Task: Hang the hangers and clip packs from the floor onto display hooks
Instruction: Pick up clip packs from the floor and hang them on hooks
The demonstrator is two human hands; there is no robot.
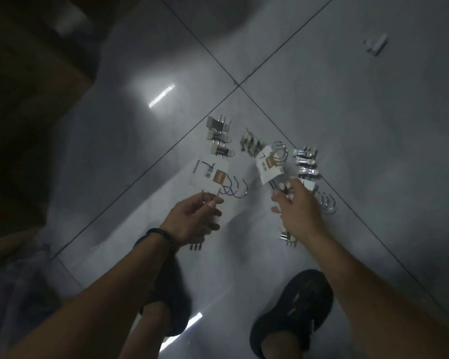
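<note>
Several packs of metal clip hangers lie on the grey tiled floor (322,99). My left hand (195,218) grips one clip pack (208,226), its clips poking out below my palm. A white-carded hanger pack (213,177) with wire hooks lies just beyond that hand. My right hand (296,206) pinches the wires of another carded hanger pack (267,164), lifted slightly. Clip packs lie at the back (218,136), in the middle (250,143) and on the right (305,161). Chrome hooks (327,203) show beside my right hand.
My two dark shoes (293,312) stand close below the hands. A brown cardboard box (29,99) fills the dark left side. A small white object (375,44) lies on the floor at far right. Tile joints cross near the packs.
</note>
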